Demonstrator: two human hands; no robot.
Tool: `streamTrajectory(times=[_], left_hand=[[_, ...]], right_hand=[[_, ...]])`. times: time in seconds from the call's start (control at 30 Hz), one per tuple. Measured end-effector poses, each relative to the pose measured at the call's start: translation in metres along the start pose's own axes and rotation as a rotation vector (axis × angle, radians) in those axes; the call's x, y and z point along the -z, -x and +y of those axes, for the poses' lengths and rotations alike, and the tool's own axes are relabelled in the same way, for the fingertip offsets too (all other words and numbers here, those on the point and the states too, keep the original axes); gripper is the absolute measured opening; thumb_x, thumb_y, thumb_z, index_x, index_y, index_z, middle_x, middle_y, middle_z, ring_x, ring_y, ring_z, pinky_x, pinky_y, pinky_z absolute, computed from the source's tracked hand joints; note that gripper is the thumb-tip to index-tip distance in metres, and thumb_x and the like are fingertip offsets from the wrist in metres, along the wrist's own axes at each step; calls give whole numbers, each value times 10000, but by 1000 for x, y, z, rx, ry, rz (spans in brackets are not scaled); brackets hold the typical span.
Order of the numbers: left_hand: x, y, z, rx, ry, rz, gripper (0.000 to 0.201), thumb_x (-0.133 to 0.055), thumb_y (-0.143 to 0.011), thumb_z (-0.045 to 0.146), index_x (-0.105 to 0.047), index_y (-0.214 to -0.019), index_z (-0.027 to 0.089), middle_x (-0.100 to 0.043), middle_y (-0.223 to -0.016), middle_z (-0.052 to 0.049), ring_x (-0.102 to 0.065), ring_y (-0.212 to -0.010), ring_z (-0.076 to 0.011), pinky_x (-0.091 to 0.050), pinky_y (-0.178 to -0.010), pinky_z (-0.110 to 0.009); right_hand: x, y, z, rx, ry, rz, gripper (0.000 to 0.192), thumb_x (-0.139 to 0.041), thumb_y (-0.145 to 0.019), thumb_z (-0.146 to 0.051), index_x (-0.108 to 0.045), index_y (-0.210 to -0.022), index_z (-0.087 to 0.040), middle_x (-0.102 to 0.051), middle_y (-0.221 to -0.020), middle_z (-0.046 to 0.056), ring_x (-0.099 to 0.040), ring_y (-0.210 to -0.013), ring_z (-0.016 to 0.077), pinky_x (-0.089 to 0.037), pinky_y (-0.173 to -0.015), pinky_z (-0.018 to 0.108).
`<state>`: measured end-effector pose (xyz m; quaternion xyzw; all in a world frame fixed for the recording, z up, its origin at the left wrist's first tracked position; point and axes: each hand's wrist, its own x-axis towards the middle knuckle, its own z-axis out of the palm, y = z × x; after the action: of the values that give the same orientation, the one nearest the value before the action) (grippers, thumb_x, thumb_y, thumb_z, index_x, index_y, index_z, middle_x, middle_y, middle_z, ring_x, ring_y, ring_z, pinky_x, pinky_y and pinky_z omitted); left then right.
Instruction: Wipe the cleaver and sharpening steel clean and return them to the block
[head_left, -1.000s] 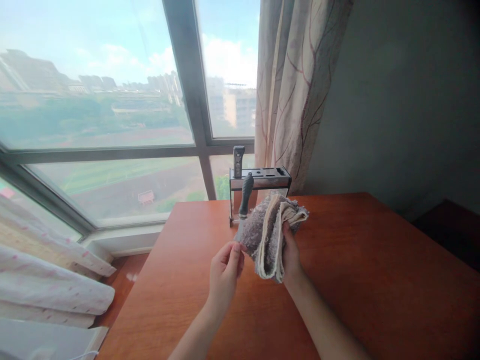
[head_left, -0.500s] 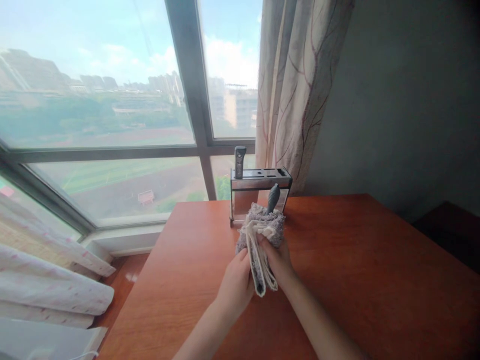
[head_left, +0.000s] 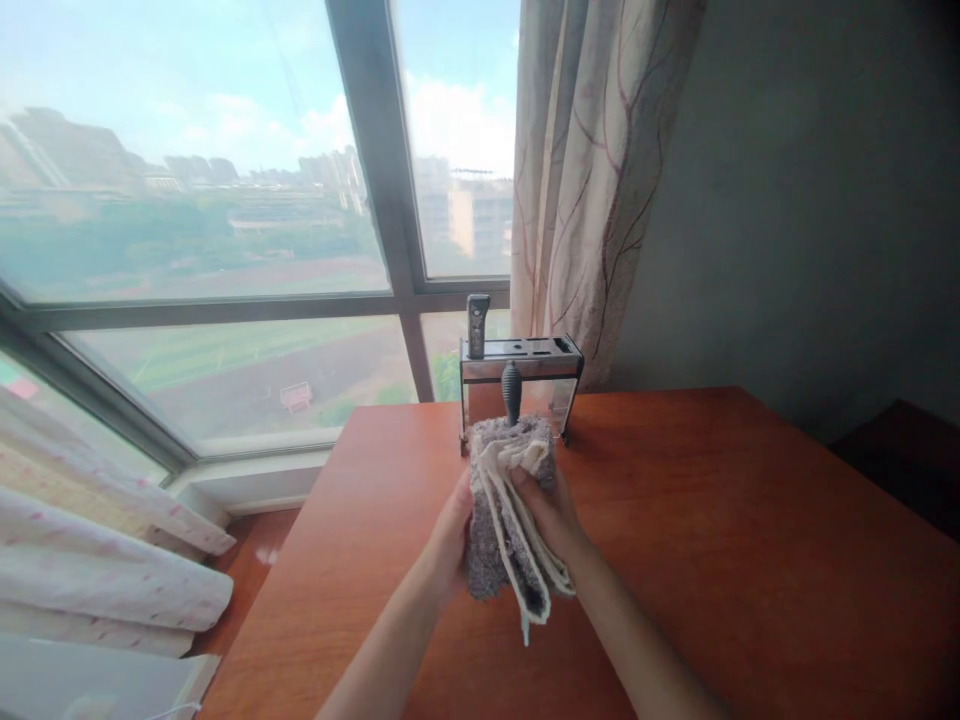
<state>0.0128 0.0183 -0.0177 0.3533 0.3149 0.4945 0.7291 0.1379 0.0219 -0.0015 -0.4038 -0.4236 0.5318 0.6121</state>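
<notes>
Daylight from a wide window (head_left: 225, 200) falls across a reddish wooden bench (head_left: 712, 520), at whose far edge a metal knife rack (head_left: 521, 365) is set beside a patterned curtain (head_left: 592, 170). One dark handle (head_left: 478, 322) is seen standing up from the rack's left end. Above the near half of the bench, a folded grey and cream cloth (head_left: 506, 520) is held between both hands, and a knife is wrapped inside it: only its dark handle (head_left: 511, 392) is shown, poking up out of the top of the folds, in front of the rack. The blade is hidden entirely by the cloth.

The wiping appears best done with the cloth pressed flat on both faces of the blade, the sharp edge kept turned away from the palms, and the strokes drawn lengthwise rather than across the edge.

The left hand (head_left: 450, 540) is cupped against the left side of the bundle, its fingers mostly hidden behind the fabric, so their spread cannot be told. The right hand (head_left: 551, 515) is closed on the cloth from the right, its fingers (head_left: 525, 480) curled together over the upper folds.
</notes>
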Motion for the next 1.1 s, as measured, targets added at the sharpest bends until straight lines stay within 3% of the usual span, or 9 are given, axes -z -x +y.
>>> streamTrajectory(times=[0.17,0.33,0.43,0.53,0.7,0.87,0.97,1.1], left_hand=[[-2,2,-5,12,-16,-89,802,-807,-555,576,-579,-1225,198,-701,-1050,-105,-640,-1014,-308,-486,-897,-399],[-16,-2,9,-62,-204,-144,802,-879,-511,346,-586,-1233,156,-662,-1159,-127,-570,-1132,-331,-414,-1007,-429],[-26,-9,13,-101,-202,-79,789,-877,-492,278,-598,-1218,147,-678,-1115,-121,-586,-1092,-325,-423,-995,-427],[-30,-17,9,-61,-153,30,721,-849,-511,271,-613,-1180,141,-700,-1020,-101,-632,-964,-298,-490,-883,-406],[-30,-23,0,17,-130,42,597,-814,-459,168,-665,-1036,136,-706,-885,-66,-638,-801,-246,-516,-736,-339],[-34,-15,-2,59,-35,25,602,-814,-465,160,-657,-1046,140,-711,-896,-66,-647,-811,-248,-516,-770,-356],[-34,-9,-1,49,-93,10,581,-828,-482,176,-663,-1038,138,-710,-894,-64,-643,-808,-243,-510,-781,-357],[-31,-5,-4,8,-182,21,551,-820,-505,150,-674,-1037,151,-715,-936,-50,-631,-876,-240,-486,-834,-335]], right_hand=[[-2,5,11,243,366,83,501,-645,-817,-413,-520,-1260,-213,-671,-1148,100,-620,-1069,270,-461,-958,435],[7,5,10,458,473,134,440,-574,-858,-428,-557,-1263,-257,-553,-1315,90,-418,-1298,295,-271,-1114,477],[14,-2,-7,362,376,16,399,-520,-883,-506,-642,-1162,-248,-644,-1181,83,-496,-1220,297,-318,-1084,458],[23,-19,-31,246,283,-109,482,-415,-919,-572,-677,-1122,-221,-671,-1158,81,-538,-1183,276,-347,-1064,422],[23,-53,-69,195,92,-154,497,-538,-861,-579,-608,-1223,-246,-675,-1178,65,-611,-1086,235,-493,-889,351],[3,-65,-84,80,166,-398,400,-687,-780,-467,-681,-1043,-166,-737,-837,45,-678,-732,177,-544,-644,273],[-5,-69,-92,107,149,-314,344,-727,-732,-444,-684,-914,-156,-729,-761,27,-680,-687,172,-547,-588,262],[-7,-83,-107,247,152,-184,326,-752,-713,-431,-689,-865,-151,-728,-711,26,-698,-695,174,-542,-593,246]])
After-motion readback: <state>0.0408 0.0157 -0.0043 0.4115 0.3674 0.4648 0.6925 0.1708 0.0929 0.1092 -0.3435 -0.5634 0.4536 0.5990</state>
